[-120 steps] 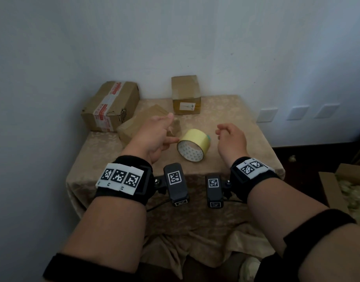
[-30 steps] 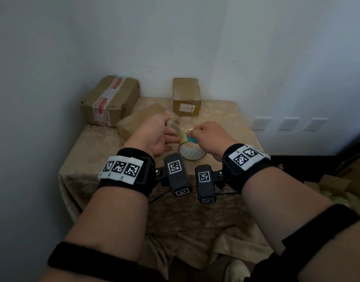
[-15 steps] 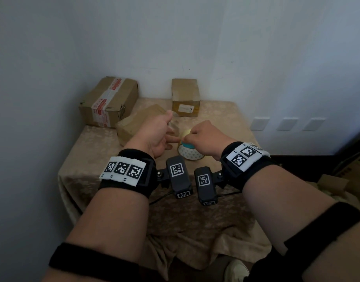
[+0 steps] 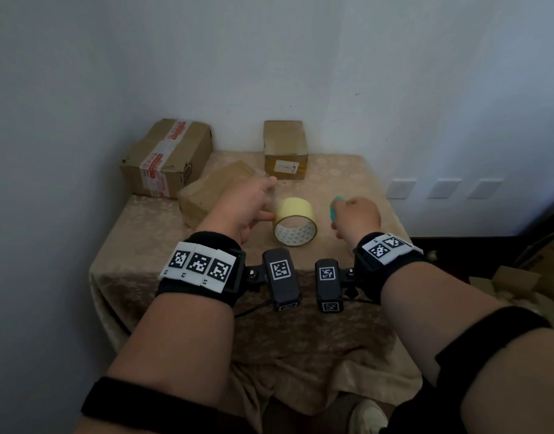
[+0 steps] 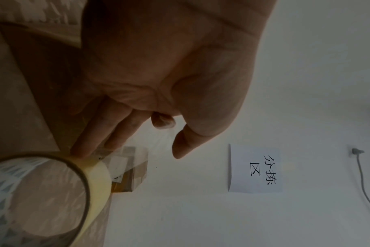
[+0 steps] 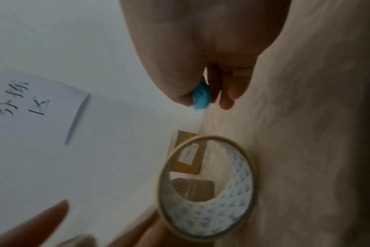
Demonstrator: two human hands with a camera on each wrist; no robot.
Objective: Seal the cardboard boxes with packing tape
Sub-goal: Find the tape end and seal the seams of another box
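Note:
A yellowish packing tape roll [image 4: 296, 221] stands on its edge at the middle of the cloth-covered table [image 4: 150, 239]. My left hand [image 4: 268, 198] reaches past its left side. Straight fingers [image 5: 89, 142] touch the roll, while thumb and index finger hold a clear tape strip [image 5: 156, 147]. Behind that hand lies a flat cardboard box [image 4: 206, 191]. My right hand [image 4: 341, 211] hovers right of the roll and pinches a small teal cutter [image 6: 201, 97]. A box with red-white tape [image 4: 167, 158] and a small box [image 4: 286, 148] stand at the back.
The table sits in a corner between two white walls. Wall sockets [image 4: 401, 188] are to the right, and open cardboard boxes [image 4: 520, 277] lie on the floor there. A paper sign [image 5: 256, 168] and a cable [image 5: 361, 175] hang on the wall.
My right hand has pulled away to the right from the roll with the teal cutter. My left hand has stretched forward, and the roll now shows between the hands.

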